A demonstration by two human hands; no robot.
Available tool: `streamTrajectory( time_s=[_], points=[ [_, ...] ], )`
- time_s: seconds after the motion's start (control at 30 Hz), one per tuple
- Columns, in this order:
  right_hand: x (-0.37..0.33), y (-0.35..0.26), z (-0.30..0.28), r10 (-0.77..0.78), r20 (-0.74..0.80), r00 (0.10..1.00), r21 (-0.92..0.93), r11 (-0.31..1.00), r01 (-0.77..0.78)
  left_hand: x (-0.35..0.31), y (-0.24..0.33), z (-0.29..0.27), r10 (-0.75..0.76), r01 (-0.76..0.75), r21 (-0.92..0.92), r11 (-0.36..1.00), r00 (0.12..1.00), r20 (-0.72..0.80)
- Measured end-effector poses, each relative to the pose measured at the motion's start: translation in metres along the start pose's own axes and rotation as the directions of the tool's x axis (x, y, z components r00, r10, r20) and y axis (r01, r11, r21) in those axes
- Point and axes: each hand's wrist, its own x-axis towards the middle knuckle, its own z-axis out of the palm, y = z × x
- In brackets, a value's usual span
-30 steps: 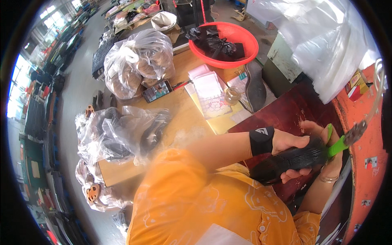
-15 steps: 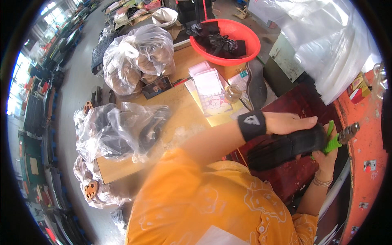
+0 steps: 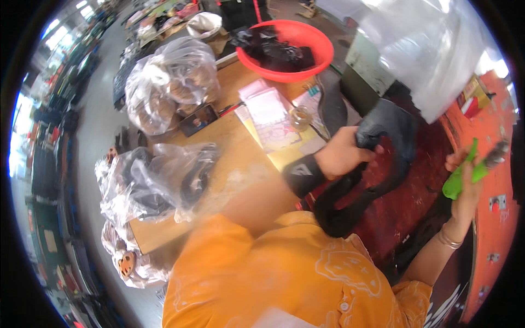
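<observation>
My left hand [image 3: 343,152], with a black band at the wrist, is closed on a limp, black sole-shaped piece [image 3: 398,158]. The piece curves in a loop, one end up beyond my fingers and the other hanging near my shirt. Under it lies a dark red board [image 3: 410,210]. At the far right my right hand [image 3: 465,177] grips a bright green handheld tool [image 3: 458,183] with a metal end, whose kind I cannot make out. The tool is apart from the black piece, beside an orange machine [image 3: 495,180]. Motion blurs both hands.
Left of the board, a wooden table [image 3: 240,164] holds papers [image 3: 265,104], a glass jar [image 3: 299,117], a phone [image 3: 198,120], a dark sole [image 3: 332,104] and filled plastic bags [image 3: 172,85]. A red basin [image 3: 322,49] stands beyond. Clear plastic [image 3: 426,49] hangs at upper right.
My hands have moved apart: the right, with the green tool, went right and up, away from the black piece. That piece, held flat before, now bends into a loop in my left hand.
</observation>
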Motion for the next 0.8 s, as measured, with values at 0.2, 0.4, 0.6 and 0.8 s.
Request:
streamTrajectory(
  time_s=[0.2,0.4,0.6,0.8],
  points=[
    [-0.010,-0.009,-0.024,-0.254,0.029,0.967,0.747,0.648,0.147,0.025,-0.044,-0.027,-0.297,0.295,0.039,0.955,0.948,0.116],
    [-0.010,0.027,0.003,-0.134,0.019,0.991,0.408,0.906,0.115,0.039,-0.067,-0.035,-0.479,0.494,-0.033,0.869,0.856,0.193],
    [-0.010,0.033,0.009,-0.074,-0.047,0.996,0.491,0.867,0.087,0.036,-0.061,-0.031,-0.475,0.503,-0.144,0.852,0.859,0.191],
    [-0.013,0.033,0.015,-0.102,-0.200,0.974,0.072,0.990,0.119,0.034,-0.066,-0.032,-0.382,0.446,-0.267,0.854,0.887,0.260]
  ],
)
